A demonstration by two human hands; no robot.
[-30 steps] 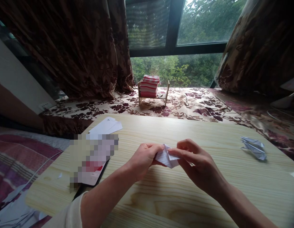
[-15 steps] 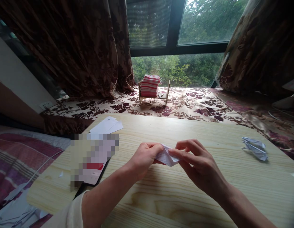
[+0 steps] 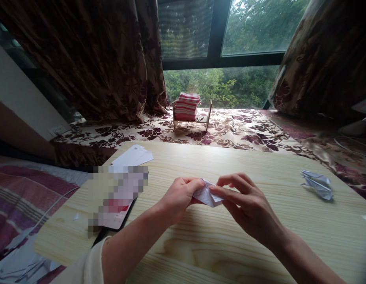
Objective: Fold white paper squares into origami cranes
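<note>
A small piece of folded white paper (image 3: 209, 195) is held up between both hands above the middle of the wooden table (image 3: 218, 240). My left hand (image 3: 180, 197) pinches its left side, the thumb on top and the other fingers mostly hidden beneath. At the paper's right edge, my right hand (image 3: 245, 201) grips a fold between its index finger and the fingers below. Faint writing or print shows on the paper.
A folded paper shape (image 3: 317, 185) lies at the table's right. White paper sheets (image 3: 132, 156) and a partly blurred-out phone or tablet (image 3: 118, 221) lie at the left. Behind the table, a small wooden rack (image 3: 207, 116) holds striped folded cloths (image 3: 186, 107) on the patterned sill.
Both hands stay in almost the same place with the folded paper. The fingers of my right hand have shifted very slightly.
</note>
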